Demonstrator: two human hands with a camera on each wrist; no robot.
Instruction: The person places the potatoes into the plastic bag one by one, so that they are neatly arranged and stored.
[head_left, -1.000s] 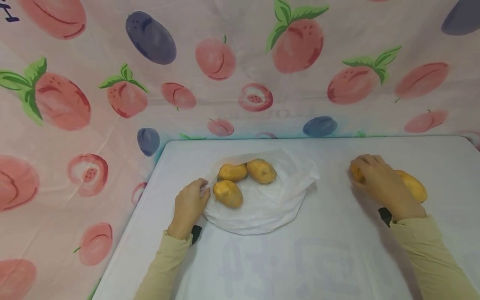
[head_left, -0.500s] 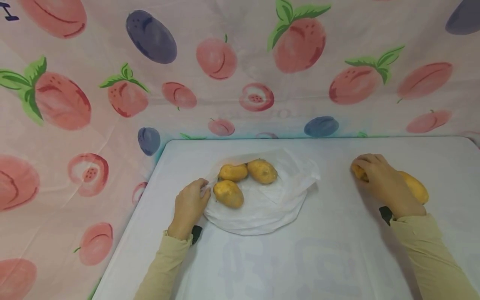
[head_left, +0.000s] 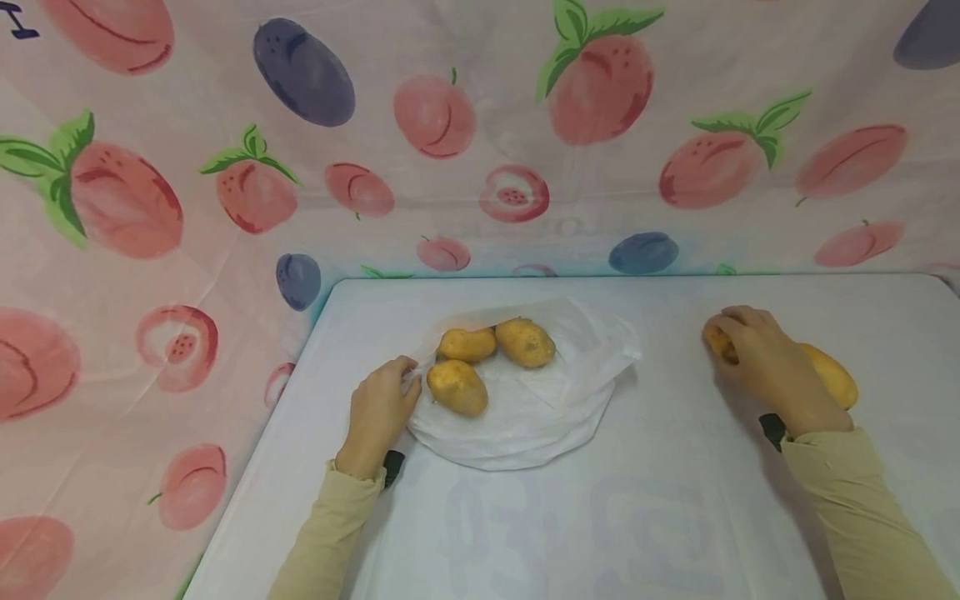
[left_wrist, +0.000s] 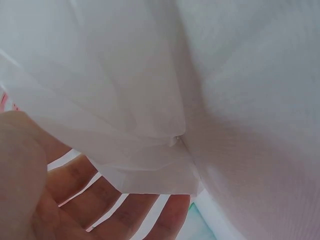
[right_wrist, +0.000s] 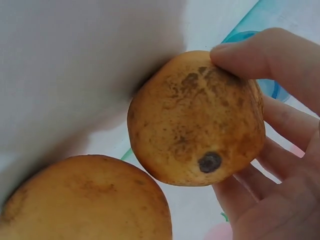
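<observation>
A thin white plastic bag (head_left: 517,433) lies spread on the table, with three yellow potatoes on it: one at the front left (head_left: 457,388), one behind it (head_left: 466,344) and one at the back (head_left: 526,342). My left hand (head_left: 378,412) holds the bag's left edge; in the left wrist view its fingers (left_wrist: 125,215) show behind the film. Far to the right, my right hand (head_left: 768,367) grips a potato (right_wrist: 195,120) with a dark spot, thumb on one side and fingers on the other. Another potato (head_left: 828,375) lies beside that hand, partly hidden by it.
The white-covered table (head_left: 600,533) has its far edge against a pink curtain (head_left: 465,42) printed with peaches and plums. More of this curtain hangs along the left side. The bag's loose right corner (head_left: 618,346) sticks up towards the right hand.
The right hand's fingers have shifted slightly on the potato. The left hand, the bag and the potatoes on it keep their places.
</observation>
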